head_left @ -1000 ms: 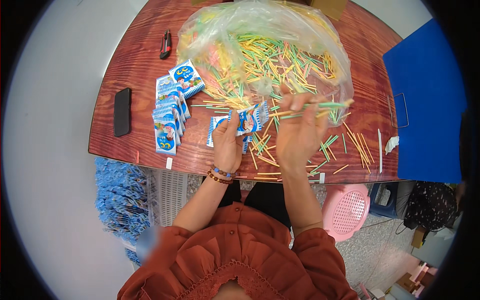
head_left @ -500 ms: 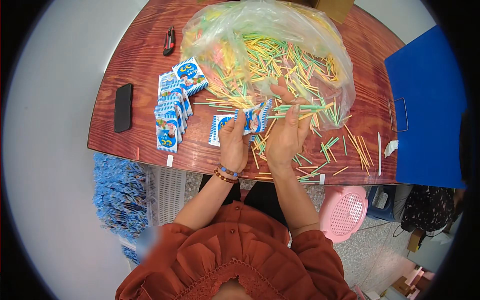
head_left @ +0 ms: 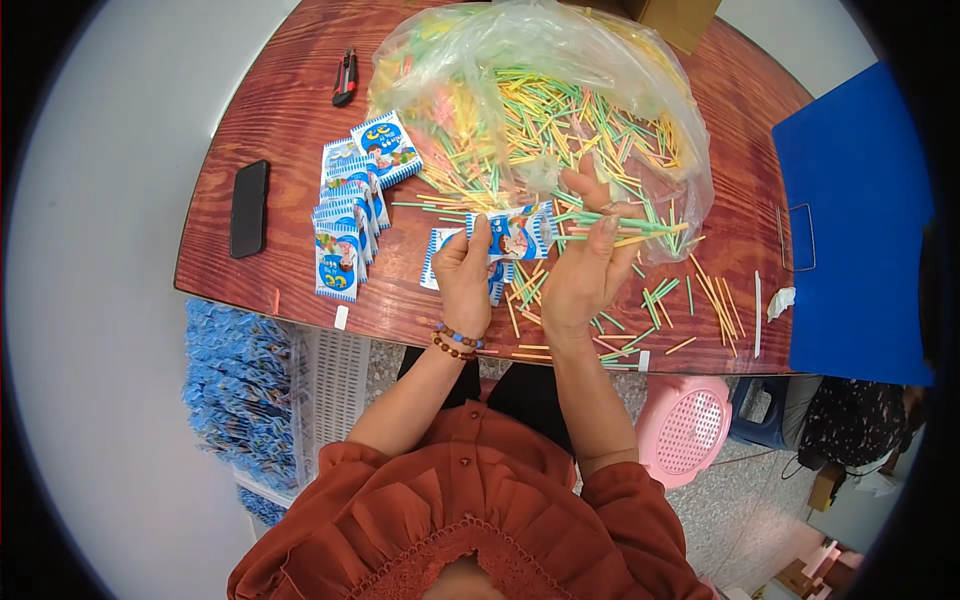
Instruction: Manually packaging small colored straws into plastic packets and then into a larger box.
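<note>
My left hand [head_left: 463,285] pinches a small blue-and-white packet [head_left: 518,234] by its left end. In my right hand [head_left: 578,285] is a small bunch of thin green, yellow and pink sticks [head_left: 650,229], lying roughly level between thumb and fingers. The bunch's left ends are close to the packet's right end; I cannot tell whether any are inside. Beneath the left hand and the held packet, another packet [head_left: 438,262] lies on the table, partly covered. An overlapping row of similar packets [head_left: 338,262] lies to the left.
A large clear plastic bag [head_left: 420,60] spills many sticks [head_left: 560,110] across the wooden table [head_left: 290,130]. Loose sticks [head_left: 718,300] lie at the right. A black phone [head_left: 249,208], a box cutter [head_left: 345,78] and a blue bin [head_left: 850,220] surround the work. Below left are piled packets [head_left: 235,390]; a pink stool [head_left: 685,432] stands below right.
The held packet has turned from a slant to nearly level and shifted slightly right and down. The right hand has moved a little right with the sticks.
</note>
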Tool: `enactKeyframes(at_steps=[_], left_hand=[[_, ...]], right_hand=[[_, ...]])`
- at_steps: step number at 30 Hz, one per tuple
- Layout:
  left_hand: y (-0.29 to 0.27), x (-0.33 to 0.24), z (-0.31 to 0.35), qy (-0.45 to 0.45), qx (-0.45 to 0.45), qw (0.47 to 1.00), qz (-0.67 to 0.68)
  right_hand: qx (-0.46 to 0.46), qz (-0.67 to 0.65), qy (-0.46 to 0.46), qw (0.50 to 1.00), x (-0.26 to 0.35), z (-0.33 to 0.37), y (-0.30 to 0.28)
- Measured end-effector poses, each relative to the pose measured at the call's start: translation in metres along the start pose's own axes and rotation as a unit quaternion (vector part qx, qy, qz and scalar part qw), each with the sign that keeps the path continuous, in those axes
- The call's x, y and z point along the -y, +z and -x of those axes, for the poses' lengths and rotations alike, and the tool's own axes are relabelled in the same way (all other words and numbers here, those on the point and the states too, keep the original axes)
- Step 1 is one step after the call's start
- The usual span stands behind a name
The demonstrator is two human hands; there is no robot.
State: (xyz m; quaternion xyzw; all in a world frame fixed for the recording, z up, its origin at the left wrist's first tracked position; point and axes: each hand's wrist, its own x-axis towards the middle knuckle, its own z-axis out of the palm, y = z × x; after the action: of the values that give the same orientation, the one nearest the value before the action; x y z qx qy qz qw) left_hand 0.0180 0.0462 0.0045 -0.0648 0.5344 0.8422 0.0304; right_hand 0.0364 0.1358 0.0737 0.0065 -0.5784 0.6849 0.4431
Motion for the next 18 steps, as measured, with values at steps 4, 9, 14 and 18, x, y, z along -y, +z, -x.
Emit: enactKeyframes(at_steps=[4, 9, 14, 18], left_hand=[[0.001, 0.006, 0.001, -0.006, 0.011, 1.000, 0.016], [0.017, -0.001, 0.007, -0.055, -0.007, 0.990, 0.127], [0.016, 0.000, 0.008, -0.069, 0.014, 0.982, 0.177], [0.015, 0.005, 0.003, -0.074, 0.054, 0.977, 0.195]], right_hand=[[0.002, -0.038, 0.031, 0.999, -0.013, 0.012, 0.003], [0.025, 0.009, 0.054, 0.998, -0.023, 0.025, 0.000], [0.078, 0.014, 0.098, 0.992, -0.020, 0.014, -0.008], [0.111, 0.029, 0.151, 0.982, -0.011, -0.001, -0.009]])
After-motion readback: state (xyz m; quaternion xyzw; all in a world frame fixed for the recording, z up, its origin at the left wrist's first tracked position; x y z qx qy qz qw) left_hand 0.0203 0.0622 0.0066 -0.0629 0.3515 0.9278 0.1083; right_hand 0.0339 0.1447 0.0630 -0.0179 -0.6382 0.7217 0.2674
